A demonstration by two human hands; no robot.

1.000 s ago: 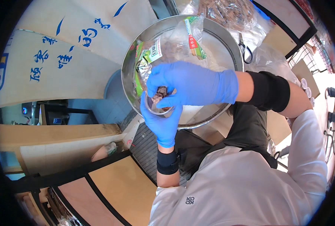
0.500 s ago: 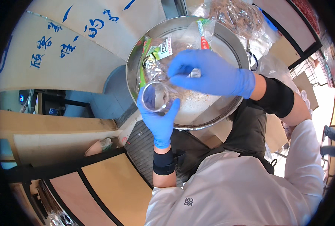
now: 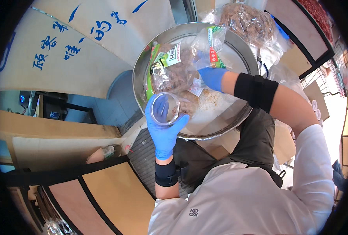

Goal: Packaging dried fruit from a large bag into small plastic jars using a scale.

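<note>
My left hand (image 3: 162, 135), in a blue glove, is wrapped round a clear plastic jar (image 3: 167, 109), tilted with its round mouth facing up; a few brown pieces show inside it. Beyond the jar lies a clear printed bag (image 3: 178, 74) with green edges, full of brown dried pieces. My right hand (image 3: 213, 77), also gloved in blue, reaches into the bag's open right end. Plastic film covers its fingers, so their grip cannot be made out. Both the bag and the hands are over a wide round metal tray (image 3: 242, 66).
Yellowish crumbs (image 3: 206, 101) and a small white printed packet (image 3: 195, 88) lie in the tray. Behind it on the right stands a large clear bag of brown pieces (image 3: 248, 23), with dark-handled scissors (image 3: 263, 66) nearby. A pale panel with blue writing (image 3: 76, 43) rises at left.
My right hand has moved from above the jar, away from me and to the right, into the bag's opening. My left hand still holds the jar in nearly the same place.
</note>
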